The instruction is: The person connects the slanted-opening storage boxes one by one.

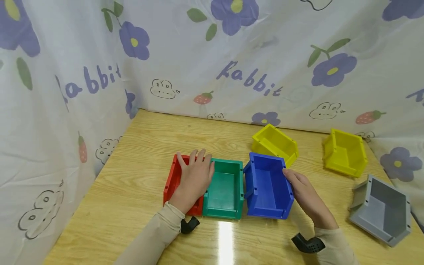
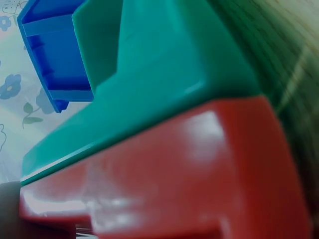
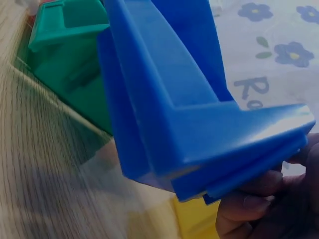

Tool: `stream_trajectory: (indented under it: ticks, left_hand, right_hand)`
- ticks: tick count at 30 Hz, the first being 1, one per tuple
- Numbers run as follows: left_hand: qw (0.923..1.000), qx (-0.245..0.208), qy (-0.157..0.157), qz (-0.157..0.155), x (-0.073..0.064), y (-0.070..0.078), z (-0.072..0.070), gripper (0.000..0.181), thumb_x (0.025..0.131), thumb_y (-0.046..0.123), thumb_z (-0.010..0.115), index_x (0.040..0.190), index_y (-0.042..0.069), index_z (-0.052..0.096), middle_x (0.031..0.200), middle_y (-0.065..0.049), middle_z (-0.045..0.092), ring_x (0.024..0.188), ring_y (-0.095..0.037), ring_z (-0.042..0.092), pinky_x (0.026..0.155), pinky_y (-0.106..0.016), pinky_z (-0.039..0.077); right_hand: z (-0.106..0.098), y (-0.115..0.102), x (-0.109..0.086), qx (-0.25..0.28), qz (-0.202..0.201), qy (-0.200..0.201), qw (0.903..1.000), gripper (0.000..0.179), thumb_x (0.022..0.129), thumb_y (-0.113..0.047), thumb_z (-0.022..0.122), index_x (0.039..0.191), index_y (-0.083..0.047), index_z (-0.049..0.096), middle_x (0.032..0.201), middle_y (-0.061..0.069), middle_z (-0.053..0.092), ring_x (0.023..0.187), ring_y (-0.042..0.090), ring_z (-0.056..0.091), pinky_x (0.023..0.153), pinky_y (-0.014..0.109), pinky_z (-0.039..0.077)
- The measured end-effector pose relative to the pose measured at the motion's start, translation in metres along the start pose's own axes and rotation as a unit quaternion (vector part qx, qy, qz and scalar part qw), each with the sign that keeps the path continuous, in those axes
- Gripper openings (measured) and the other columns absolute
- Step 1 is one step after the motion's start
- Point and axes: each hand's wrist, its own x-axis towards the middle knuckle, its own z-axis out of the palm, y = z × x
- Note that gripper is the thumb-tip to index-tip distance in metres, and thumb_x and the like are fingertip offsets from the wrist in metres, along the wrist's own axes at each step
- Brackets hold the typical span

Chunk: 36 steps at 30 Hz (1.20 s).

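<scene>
In the head view my left hand lies over the red bin, fingers spread toward its far rim and thumb near the wall it shares with the green bin. The red and green bins stand side by side, touching. My right hand grips the blue bin by its right wall, thumb on the rim. From the right wrist view, fingers curl under that bin's edge, and the blue bin is raised off the table, just right of the green one. A dark fingertip shows beside the red bin in the left wrist view.
Behind the blue bin sits a yellow bin; another yellow bin stands farther right. A grey bin is near the right table edge. A patterned curtain closes off the back and left of the wooden table.
</scene>
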Motion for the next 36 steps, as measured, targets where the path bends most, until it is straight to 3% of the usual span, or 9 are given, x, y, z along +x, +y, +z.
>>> stream_trajectory:
  ticks: [6,12,18,22,26,29,33,36]
  left_hand:
    - [1.0000,-0.008,0.004,-0.004,0.001,0.000,0.002,0.038,0.109,0.031,0.052,0.138,0.009,0.064,0.153,-0.016,0.056,0.144,-0.041,0.045,0.115,-0.085,0.015]
    - [0.9998,-0.016,0.007,-0.008,0.002,0.002,0.002,0.038,0.109,0.031,0.053,0.137,0.008,0.064,0.152,-0.017,0.056,0.144,-0.041,0.044,0.115,-0.085,0.013]
    - [0.9997,-0.025,0.003,0.000,0.002,0.005,0.005,0.038,0.108,0.031,0.053,0.136,0.008,0.065,0.152,-0.017,0.056,0.143,-0.041,0.044,0.114,-0.086,0.013]
    - [0.9994,-0.033,0.001,0.012,0.007,0.008,0.008,0.037,0.108,0.031,0.053,0.136,0.008,0.065,0.152,-0.017,0.056,0.144,-0.041,0.044,0.114,-0.087,0.012]
    - [0.9990,-0.031,-0.002,0.031,0.011,0.012,0.011,0.038,0.108,0.032,0.054,0.137,0.009,0.065,0.152,-0.016,0.056,0.146,-0.041,0.043,0.115,-0.086,0.011]
    - [0.9978,-0.036,-0.014,0.054,0.008,0.025,0.010,0.044,0.109,0.037,0.053,0.144,0.013,0.061,0.157,-0.013,0.053,0.148,-0.039,0.041,0.116,-0.085,0.011]
    - [0.9910,-0.050,-0.037,0.119,0.000,0.055,0.003,0.056,0.109,0.049,0.046,0.155,0.017,0.051,0.165,-0.008,0.044,0.154,-0.035,0.036,0.117,-0.084,0.012]
    - [0.9859,-0.008,-0.046,0.161,-0.004,0.074,0.003,0.061,0.110,0.053,0.040,0.159,0.017,0.046,0.168,-0.005,0.040,0.156,-0.032,0.034,0.119,-0.081,0.015]
  right_hand:
    - [0.004,-0.005,0.000,-0.049,0.004,0.043,0.9979,0.061,0.113,-0.048,0.037,0.113,0.008,0.062,0.096,0.009,0.068,0.085,0.013,0.067,0.074,0.029,0.058]
    - [0.008,-0.009,0.000,-0.060,-0.005,0.083,0.9947,0.054,0.112,-0.046,0.041,0.091,0.001,0.054,0.078,0.001,0.051,0.073,0.013,0.056,0.065,0.028,0.049]
    - [0.012,-0.008,-0.006,-0.058,-0.007,0.100,0.9933,0.048,0.113,-0.041,0.042,0.084,-0.003,0.048,0.072,-0.002,0.043,0.066,0.012,0.051,0.059,0.028,0.045]
    - [0.010,-0.006,-0.009,-0.082,0.006,0.104,0.9911,0.049,0.112,-0.043,0.043,0.081,-0.005,0.045,0.067,-0.002,0.038,0.058,0.011,0.045,0.053,0.029,0.042]
    - [0.010,-0.002,-0.012,-0.076,0.014,0.122,0.9896,0.050,0.111,-0.046,0.047,0.079,-0.007,0.044,0.064,-0.004,0.037,0.053,0.010,0.040,0.048,0.028,0.039]
    - [0.012,0.004,-0.016,-0.049,0.036,0.116,0.9914,0.051,0.110,-0.045,0.049,0.078,-0.006,0.044,0.060,-0.005,0.036,0.051,0.008,0.037,0.047,0.025,0.035]
    - [0.018,0.012,-0.021,-0.019,0.064,0.093,0.9934,0.052,0.109,-0.043,0.052,0.077,-0.003,0.044,0.058,-0.004,0.034,0.050,0.007,0.034,0.048,0.021,0.033]
    - [0.023,0.017,-0.021,-0.005,0.073,0.088,0.9934,0.052,0.108,-0.043,0.055,0.077,-0.003,0.045,0.059,-0.004,0.035,0.051,0.008,0.034,0.049,0.021,0.033]
